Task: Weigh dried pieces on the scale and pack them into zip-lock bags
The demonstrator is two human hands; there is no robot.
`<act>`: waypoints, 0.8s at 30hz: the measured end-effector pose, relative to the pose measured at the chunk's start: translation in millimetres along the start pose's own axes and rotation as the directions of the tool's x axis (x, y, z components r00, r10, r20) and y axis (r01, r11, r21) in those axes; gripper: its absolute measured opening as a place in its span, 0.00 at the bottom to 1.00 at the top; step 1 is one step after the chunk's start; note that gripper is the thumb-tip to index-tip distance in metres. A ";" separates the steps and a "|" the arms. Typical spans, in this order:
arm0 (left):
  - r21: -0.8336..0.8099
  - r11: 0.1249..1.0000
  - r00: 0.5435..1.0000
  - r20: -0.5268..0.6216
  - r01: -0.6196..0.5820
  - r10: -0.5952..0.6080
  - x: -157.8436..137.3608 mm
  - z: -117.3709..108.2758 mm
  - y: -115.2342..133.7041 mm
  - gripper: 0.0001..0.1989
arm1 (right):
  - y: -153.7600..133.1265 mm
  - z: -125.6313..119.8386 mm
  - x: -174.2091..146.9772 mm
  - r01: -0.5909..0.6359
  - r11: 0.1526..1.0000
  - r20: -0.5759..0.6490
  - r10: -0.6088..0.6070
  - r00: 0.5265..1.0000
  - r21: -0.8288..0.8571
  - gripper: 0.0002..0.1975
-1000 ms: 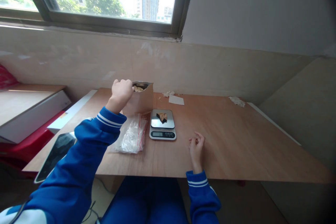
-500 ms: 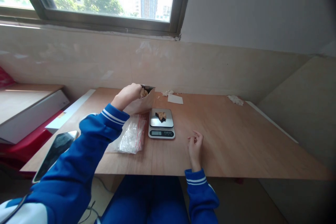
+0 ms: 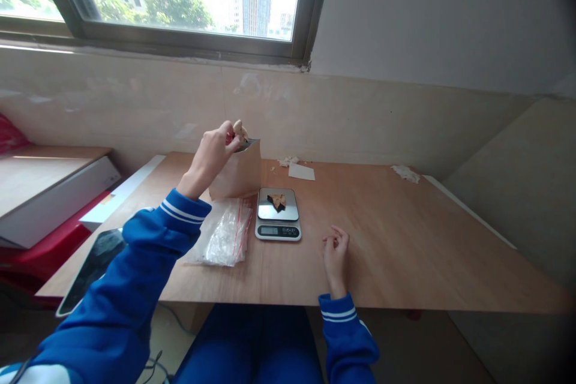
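Note:
My left hand (image 3: 212, 155) pinches a dried, pale tan piece (image 3: 240, 129) just above the mouth of a brown paper bag (image 3: 240, 173). The kind of piece is too small to tell. Right of the bag stands a small kitchen scale (image 3: 278, 231). On its metal plate lie dried tan pieces with dark parts (image 3: 276, 201); its display is unreadable. My right hand (image 3: 335, 255) rests on the table to the right of the scale, fingers loosely bent and apart, holding nothing.
Clear zip bags (image 3: 222, 240) lie in front of the paper bag. A phone (image 3: 92, 267) sits at the table's left edge, partly under my sleeve. Near the wall are a white card (image 3: 301, 171) and crumpled tissue (image 3: 405, 173). The wooden table (image 3: 405, 240) ends close to my lap.
My left hand has risen out of the paper bag with a tan piece in its fingers. The bag now stands more upright. My right hand has stayed in place.

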State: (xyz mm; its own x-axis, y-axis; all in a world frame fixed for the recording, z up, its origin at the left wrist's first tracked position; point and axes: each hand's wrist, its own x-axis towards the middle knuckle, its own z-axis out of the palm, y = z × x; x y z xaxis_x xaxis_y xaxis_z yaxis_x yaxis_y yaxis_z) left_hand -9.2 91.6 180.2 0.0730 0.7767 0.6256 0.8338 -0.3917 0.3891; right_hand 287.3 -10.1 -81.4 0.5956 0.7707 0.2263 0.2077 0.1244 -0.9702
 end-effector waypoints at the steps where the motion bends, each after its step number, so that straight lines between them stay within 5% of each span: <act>1: -0.057 0.998 0.998 -0.063 -0.003 -0.001 -0.1 -0.7 3.2 0.09 | -0.8 0.1 -0.2 -0.019 1.000 0.001 0.019 1.000 -0.004 0.17; 3: -0.165 0.986 0.991 -0.135 -0.011 -0.012 -2.1 0.8 10.3 0.09 | -2.5 0.1 -0.4 -0.049 0.999 0.003 0.049 0.999 -0.008 0.17; 5: -0.249 0.968 0.995 -0.088 0.015 -0.038 -8.1 8.1 15.2 0.10 | -3.6 0.1 -0.4 -0.053 0.999 -0.003 0.053 0.999 -0.009 0.17; 8: -0.272 0.950 0.970 0.226 0.153 -0.091 -25.5 32.5 12.2 0.11 | -3.5 0.1 0.1 -0.045 0.999 -0.021 0.045 0.999 -0.013 0.17; 11: -0.186 0.910 0.766 0.616 0.369 -0.185 -47.9 67.2 -1.2 0.12 | -1.6 -0.1 0.7 -0.039 0.999 -0.017 0.039 0.999 -0.025 0.17; 14: -0.160 0.895 0.683 0.705 0.417 -0.192 -65.2 98.5 -13.8 0.12 | -0.4 -0.4 0.9 -0.040 0.998 0.007 0.040 0.999 -0.040 0.18; 19: -0.118 0.900 0.669 0.711 0.420 -0.219 -76.3 129.3 -18.2 0.15 | -3.8 -0.8 0.1 -0.030 0.999 0.009 0.030 1.000 -0.036 0.17; 24: -0.132 0.922 0.771 0.599 0.363 -0.218 -81.9 137.5 -13.3 0.16 | -5.3 -0.9 0.1 -0.036 0.997 0.011 0.036 0.999 -0.062 0.17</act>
State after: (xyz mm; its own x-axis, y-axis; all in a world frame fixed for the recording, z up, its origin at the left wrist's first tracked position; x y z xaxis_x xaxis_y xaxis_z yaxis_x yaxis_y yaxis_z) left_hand 49.0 101.0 30.9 0.2026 0.9792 -0.0076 0.7231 -0.1443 0.6755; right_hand 286.9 -11.2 -76.2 0.5940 0.7817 0.1900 0.2337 0.0583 -0.9706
